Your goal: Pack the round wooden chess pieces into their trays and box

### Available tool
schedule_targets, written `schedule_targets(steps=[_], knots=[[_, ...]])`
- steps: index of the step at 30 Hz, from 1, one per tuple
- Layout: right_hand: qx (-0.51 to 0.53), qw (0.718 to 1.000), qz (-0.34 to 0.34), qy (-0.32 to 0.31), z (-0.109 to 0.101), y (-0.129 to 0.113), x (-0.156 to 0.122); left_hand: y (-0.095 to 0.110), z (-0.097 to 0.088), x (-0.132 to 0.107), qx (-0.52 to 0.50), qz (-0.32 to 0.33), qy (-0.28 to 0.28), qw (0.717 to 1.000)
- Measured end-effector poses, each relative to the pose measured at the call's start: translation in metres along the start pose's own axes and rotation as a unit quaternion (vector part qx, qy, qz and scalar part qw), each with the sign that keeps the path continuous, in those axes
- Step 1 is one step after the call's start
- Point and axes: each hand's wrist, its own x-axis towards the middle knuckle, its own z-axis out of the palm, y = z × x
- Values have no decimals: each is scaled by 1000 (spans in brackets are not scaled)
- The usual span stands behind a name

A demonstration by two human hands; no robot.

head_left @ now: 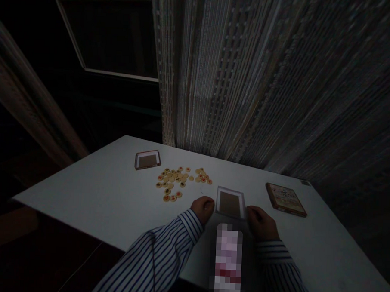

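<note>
An open, shallow rectangular box part with pale walls and a brown bottom lies on the white table in front of me. Close by its left wall rests my left hand, curled into a loose fist. My right hand is also closed, at the right edge of the box part; whether it touches the wall is hard to tell. I see nothing held in either hand. Beyond my left hand, many round wooden Chinese chess pieces lie scattered, some showing red or black characters.
A second shallow open box part sits at the table's far left. To the right lies a flat box with a printed cover. A small dark label is at the far right corner. Curtains hang behind the white table.
</note>
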Motion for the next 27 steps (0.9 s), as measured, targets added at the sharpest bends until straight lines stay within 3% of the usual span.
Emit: schedule_targets(steps=[12,21,27], knots=[[-10,1000,3,-5,-1,5,-1,3,-6,0,29,-3,-56,998],[-21,999,12,-29,-2,5,-3,2,-2,-5,34,3,-54,998],[-34,998,-24,-35,-3,6,-2,5,-3,-4,37,19,-69,997]])
